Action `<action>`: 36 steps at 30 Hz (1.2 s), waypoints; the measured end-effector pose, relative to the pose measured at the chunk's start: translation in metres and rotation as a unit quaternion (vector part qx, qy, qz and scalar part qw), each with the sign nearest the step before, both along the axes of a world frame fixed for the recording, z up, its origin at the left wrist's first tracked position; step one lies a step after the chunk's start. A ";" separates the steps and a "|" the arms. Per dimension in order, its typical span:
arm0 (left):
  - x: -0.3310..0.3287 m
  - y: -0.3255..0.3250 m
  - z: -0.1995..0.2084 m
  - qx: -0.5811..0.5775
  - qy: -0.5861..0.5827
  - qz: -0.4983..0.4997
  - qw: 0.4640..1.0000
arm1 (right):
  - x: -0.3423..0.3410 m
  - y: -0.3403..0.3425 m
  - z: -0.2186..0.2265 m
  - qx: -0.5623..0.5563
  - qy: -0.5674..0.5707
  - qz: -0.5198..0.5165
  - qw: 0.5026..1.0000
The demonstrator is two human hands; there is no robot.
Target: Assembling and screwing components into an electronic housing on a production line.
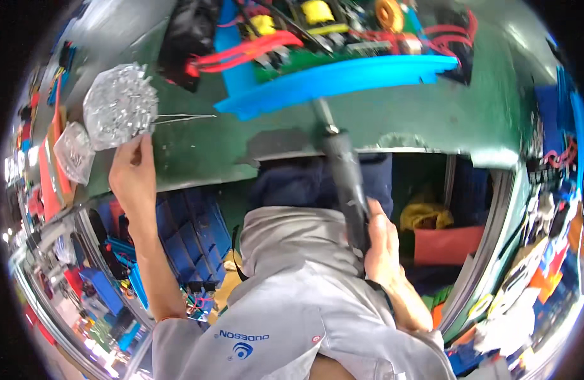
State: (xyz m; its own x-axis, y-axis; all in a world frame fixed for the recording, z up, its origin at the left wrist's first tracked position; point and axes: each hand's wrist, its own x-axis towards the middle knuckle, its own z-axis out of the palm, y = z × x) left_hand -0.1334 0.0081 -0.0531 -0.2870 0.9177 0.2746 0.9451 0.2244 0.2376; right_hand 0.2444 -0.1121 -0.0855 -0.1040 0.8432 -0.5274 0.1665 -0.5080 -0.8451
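My right hand (383,248) is wrapped round a black electric screwdriver (346,180). The screwdriver stands out over the bench edge, its metal shaft reaching to the near rim of a blue plastic frame (342,77). In that frame lies a green circuit board with yellow transformers (317,11), a copper coil (389,15) and red wires (254,52). At the left, my left hand (134,171) has its fingers pinched together at the lower edge of a clear bag of small silvery metal parts (119,104). What those fingers hold is too small to tell. Thin metal tweezers (184,118) lie beside the bag.
A second, smaller clear bag (74,152) sits left of the parts bag, near an orange strip (48,180). The green bench (197,145) has a worn front edge. Below it are blue bins (193,234) and a red box (449,245). Cluttered goods line the right side.
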 end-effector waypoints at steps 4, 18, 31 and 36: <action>0.009 0.007 0.012 -0.007 -0.126 -0.030 0.992 | -0.009 0.010 0.008 0.052 -0.002 0.010 0.999; 0.094 0.067 0.008 -0.094 -0.252 -0.276 0.923 | -0.018 0.016 0.006 0.139 -0.059 0.043 0.988; 0.080 0.106 -0.002 -0.200 -0.373 -0.321 0.847 | -0.024 0.028 0.002 0.129 -0.046 0.025 0.990; 0.084 0.104 0.008 -0.222 -0.261 -0.324 0.882 | -0.024 0.030 0.010 -0.128 0.254 0.025 0.958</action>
State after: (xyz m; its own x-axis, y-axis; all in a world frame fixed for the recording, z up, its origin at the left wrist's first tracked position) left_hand -0.0493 0.1123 -0.0454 0.3566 0.9190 -0.1682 0.6975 -0.1421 0.7023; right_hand 0.2205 -0.0823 -0.0753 -0.4389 0.6802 -0.5871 -0.2031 -0.7116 -0.6726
